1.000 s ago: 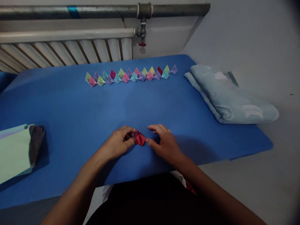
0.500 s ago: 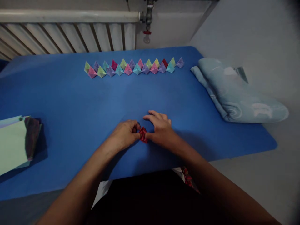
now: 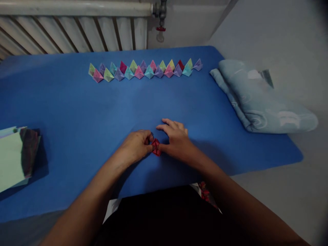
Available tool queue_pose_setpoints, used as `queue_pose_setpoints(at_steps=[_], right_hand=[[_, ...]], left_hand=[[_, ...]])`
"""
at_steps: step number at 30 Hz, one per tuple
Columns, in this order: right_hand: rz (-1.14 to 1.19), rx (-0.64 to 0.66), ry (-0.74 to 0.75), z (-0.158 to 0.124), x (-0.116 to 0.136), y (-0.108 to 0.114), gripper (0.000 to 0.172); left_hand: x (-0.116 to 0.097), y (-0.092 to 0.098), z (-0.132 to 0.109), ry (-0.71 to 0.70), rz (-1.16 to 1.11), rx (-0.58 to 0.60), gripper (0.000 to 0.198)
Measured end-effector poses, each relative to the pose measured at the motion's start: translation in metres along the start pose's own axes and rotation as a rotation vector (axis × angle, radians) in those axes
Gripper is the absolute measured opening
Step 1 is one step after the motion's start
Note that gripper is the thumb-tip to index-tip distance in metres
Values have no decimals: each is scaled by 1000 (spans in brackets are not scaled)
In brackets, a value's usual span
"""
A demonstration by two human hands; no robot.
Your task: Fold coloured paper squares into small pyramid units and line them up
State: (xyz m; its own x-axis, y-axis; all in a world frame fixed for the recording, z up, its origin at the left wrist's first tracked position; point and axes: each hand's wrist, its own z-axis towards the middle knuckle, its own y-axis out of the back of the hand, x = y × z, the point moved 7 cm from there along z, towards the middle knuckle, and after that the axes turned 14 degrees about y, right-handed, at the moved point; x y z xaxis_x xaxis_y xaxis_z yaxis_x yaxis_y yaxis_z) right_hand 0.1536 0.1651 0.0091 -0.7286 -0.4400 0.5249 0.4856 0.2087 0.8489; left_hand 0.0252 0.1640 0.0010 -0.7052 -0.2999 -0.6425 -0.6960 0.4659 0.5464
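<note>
A small red origami piece (image 3: 156, 147), folded from paper, lies between my hands near the front of the blue surface. My left hand (image 3: 137, 145) pinches its left edge between thumb and curled fingers. The thumb of my right hand (image 3: 176, 138) touches the piece's right side, while the other fingers of that hand stretch out, apart and off the paper. Farther back stand several origami boats (image 3: 139, 72) in pink, green, purple, blue, yellow and red, set in two staggered rows.
On the left lies a stack of coloured paper (image 3: 10, 155) with a dark patterned item (image 3: 28, 150) on its edge. A folded light-blue blanket (image 3: 261, 99) rests at the right, by the wall. Behind the blue table (image 3: 77, 112) is a white radiator (image 3: 77, 9) with a red-handled valve (image 3: 161, 29).
The camera view has shifted slightly, so the background sits a little higher. Both hands keep almost the same pose at the red origami piece, whose folds look slightly more spread.
</note>
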Motion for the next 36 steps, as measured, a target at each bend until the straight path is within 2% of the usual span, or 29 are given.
queue_pose_setpoints(at_steps=[13, 24, 36], right_hand=[[-8, 59, -47, 2, 0, -1, 58], [-45, 77, -40, 8, -4, -1, 58], [-27, 91, -31, 10, -1, -4, 61]], left_hand=[[1, -3, 3, 10, 35, 10, 7], [-9, -1, 4, 46, 281, 73, 4], [-8, -2, 7, 89, 325, 67, 5]])
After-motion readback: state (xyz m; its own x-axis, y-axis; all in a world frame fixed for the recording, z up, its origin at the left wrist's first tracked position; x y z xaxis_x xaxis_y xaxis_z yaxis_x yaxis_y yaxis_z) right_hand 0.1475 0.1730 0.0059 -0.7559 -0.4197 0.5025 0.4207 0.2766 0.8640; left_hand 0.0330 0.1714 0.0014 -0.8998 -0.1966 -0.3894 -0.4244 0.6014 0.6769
